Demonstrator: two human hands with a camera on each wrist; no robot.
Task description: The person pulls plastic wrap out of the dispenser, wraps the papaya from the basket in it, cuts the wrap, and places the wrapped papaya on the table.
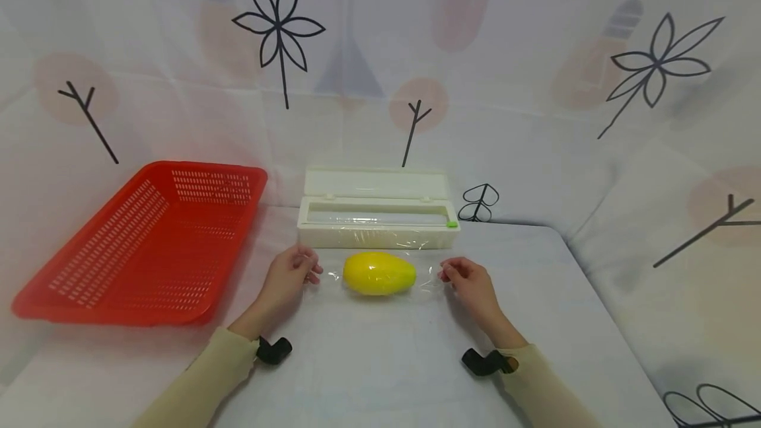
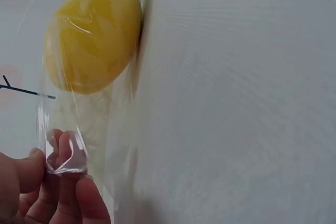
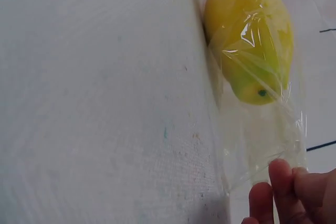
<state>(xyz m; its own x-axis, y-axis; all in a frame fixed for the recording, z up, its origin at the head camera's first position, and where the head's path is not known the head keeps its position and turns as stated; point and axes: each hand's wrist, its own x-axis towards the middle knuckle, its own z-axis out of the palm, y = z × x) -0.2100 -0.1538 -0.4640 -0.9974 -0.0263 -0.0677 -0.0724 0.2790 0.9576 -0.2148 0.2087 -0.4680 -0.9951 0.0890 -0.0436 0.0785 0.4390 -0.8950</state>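
At the centre of the head view lies a yellow mango-like fruit point(image 1: 378, 273), covered by clear film point(image 1: 427, 277). Just left of it, the left hand point(image 1: 289, 269) pinches one end of the film between thumb and bent fingers, its forearm slanting up from the lower left of the frame. Right of the fruit, the right hand point(image 1: 471, 281) pinches the opposite end, thumb against forefinger, its forearm rising from the lower right. Both hands angle inward, apart from the fruit. Above centre stands an open white dispenser point(image 1: 380, 239); a red basket point(image 1: 157, 243) fills the left.
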